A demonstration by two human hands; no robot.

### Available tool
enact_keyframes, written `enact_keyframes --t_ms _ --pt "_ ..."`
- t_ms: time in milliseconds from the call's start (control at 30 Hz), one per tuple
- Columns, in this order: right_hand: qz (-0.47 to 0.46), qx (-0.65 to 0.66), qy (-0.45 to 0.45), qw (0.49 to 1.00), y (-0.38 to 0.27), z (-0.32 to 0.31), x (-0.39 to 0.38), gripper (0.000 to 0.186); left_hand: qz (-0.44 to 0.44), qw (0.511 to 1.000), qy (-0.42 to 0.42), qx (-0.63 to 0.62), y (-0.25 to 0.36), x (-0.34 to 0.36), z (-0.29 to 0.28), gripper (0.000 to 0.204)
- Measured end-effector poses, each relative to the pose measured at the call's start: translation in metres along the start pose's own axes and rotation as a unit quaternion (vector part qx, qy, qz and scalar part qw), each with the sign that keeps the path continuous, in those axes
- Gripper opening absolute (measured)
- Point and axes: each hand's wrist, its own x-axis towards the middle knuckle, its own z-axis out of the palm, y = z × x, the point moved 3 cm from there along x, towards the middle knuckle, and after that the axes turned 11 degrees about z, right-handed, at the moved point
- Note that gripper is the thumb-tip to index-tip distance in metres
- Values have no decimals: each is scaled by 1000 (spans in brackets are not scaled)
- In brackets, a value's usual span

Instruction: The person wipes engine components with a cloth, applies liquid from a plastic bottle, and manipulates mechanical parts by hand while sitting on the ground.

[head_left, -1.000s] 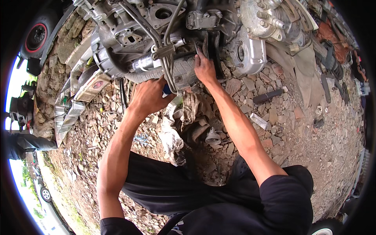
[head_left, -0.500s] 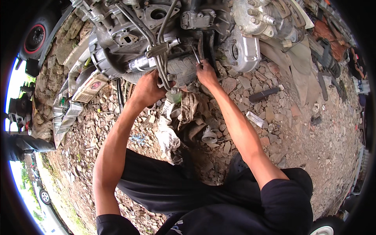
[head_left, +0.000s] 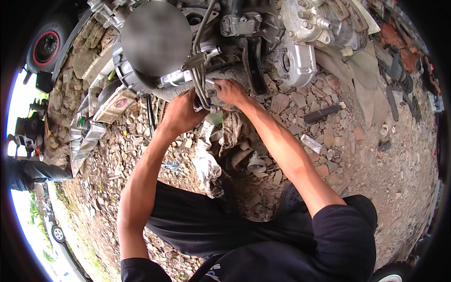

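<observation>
An engine (head_left: pixel 244 23) on the rubble ground has a bundle of bent metal pipes (head_left: pixel 198 84) hanging in front of a silver cylinder (head_left: pixel 171 81) and a grey tyre (head_left: pixel 164 94). My left hand (head_left: pixel 183 113) is closed around something dark blue beside the pipes' lower ends, mostly hidden by my fingers. My right hand (head_left: pixel 228 91) grips a slim silver tool (head_left: pixel 211 81) just right of the pipes, its tip reaching toward them. A black metal bracket (head_left: pixel 253 66) stands right of that hand. A blurred round patch hides part of the engine.
Crumpled cloth (head_left: pixel 209 174) and a small metal part (head_left: pixel 256 163) lie below my hands. A dark bar (head_left: pixel 322 113) lies right, slatted panels (head_left: pixel 108 108) left. Another person's trouser leg (head_left: pixel 37 171) shows at the left edge, below a wheel (head_left: pixel 44 47).
My right hand has moved left with the tool, from the black bracket to beside the pipes. My left hand stays at the pipes' lower ends, shifting slightly.
</observation>
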Motion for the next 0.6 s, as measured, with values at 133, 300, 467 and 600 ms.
enact_keyframes --t_ms 133,300,467,600 --pt "-27 39 113 992 7 3 -1 25 -30 999 -38 24 -1 -2 -4 47" --pt "21 40 173 984 29 -15 -5 26 -20 999 -26 12 9 -3 -14 54" --pt "106 26 179 978 18 -20 3 24 -21 999 -27 2 5 -6 -12 56" --pt "-132 65 53 988 18 -1 18 25 -18 999 -29 9 0 1 -3 54"
